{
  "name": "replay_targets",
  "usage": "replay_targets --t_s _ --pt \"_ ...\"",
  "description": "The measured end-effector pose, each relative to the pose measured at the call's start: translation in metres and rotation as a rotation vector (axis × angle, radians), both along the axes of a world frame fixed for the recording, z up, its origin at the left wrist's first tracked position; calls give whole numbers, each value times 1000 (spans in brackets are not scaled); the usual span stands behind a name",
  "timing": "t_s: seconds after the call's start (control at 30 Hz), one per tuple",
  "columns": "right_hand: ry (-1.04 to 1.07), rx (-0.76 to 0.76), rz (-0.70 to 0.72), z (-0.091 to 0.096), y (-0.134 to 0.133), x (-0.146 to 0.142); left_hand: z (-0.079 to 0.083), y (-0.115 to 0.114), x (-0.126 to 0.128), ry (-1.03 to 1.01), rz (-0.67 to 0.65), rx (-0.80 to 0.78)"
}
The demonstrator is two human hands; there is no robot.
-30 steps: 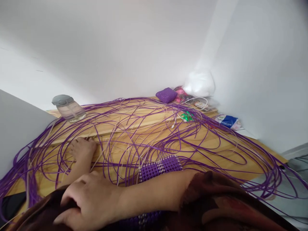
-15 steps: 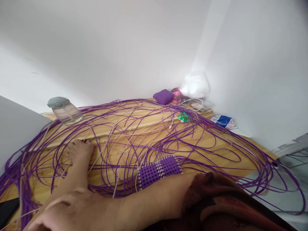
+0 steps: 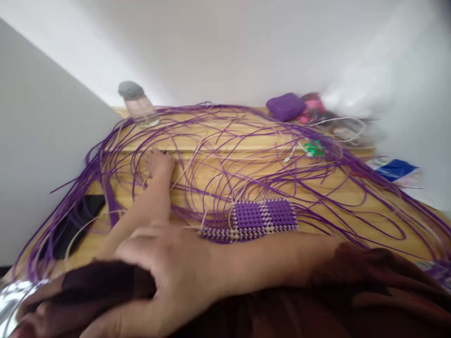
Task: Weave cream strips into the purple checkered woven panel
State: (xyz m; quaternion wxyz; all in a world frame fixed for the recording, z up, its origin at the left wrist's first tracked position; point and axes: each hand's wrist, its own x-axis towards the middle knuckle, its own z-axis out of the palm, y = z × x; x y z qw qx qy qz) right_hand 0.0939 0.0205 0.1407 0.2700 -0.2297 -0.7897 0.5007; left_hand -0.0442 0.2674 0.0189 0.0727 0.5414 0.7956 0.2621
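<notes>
My right hand [image 3: 169, 281] reaches across from the right in a dark red-brown sleeve [image 3: 369, 277]. Its fingers are curled on a fold of dark brown cloth [image 3: 95, 286] at the bottom left. Just beyond my forearm lies a flat woven piece [image 3: 262, 218] of purple and white strands. Long loose purple strands [image 3: 225, 155] sprawl in loops over the wooden floor [image 3: 352, 197]. A bare limb, seemingly my leg and foot [image 3: 158, 164], stretches out among the strands. My left hand does not show.
A clear bottle with a grey cap [image 3: 137, 101] stands at the back left. At the back right are a purple woven pouch [image 3: 285, 107], a white bag [image 3: 355, 91], a white cable [image 3: 347, 126] and a blue packet [image 3: 396, 170]. A grey panel [image 3: 35, 155] closes the left side.
The view has swung so the floor sits further right and is blurred. My right hand, lying stretched out half a second ago, now grips the dark cloth.
</notes>
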Motion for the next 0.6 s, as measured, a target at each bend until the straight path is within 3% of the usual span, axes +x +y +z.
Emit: replay_targets --t_s 0.13,0.37,0.5,0.6 --pt "34 82 -71 -13 10 -1 -8 5 -2 10 22 34" --pt "227 173 5 -31 -2 -11 -19 13 -6 -11 17 105" --pt "68 215 -27 -35 10 -13 -25 18 -7 -73 -15 237" --pt "-5 188 -91 -28 14 -12 -23 17 -6 -61 -10 189"
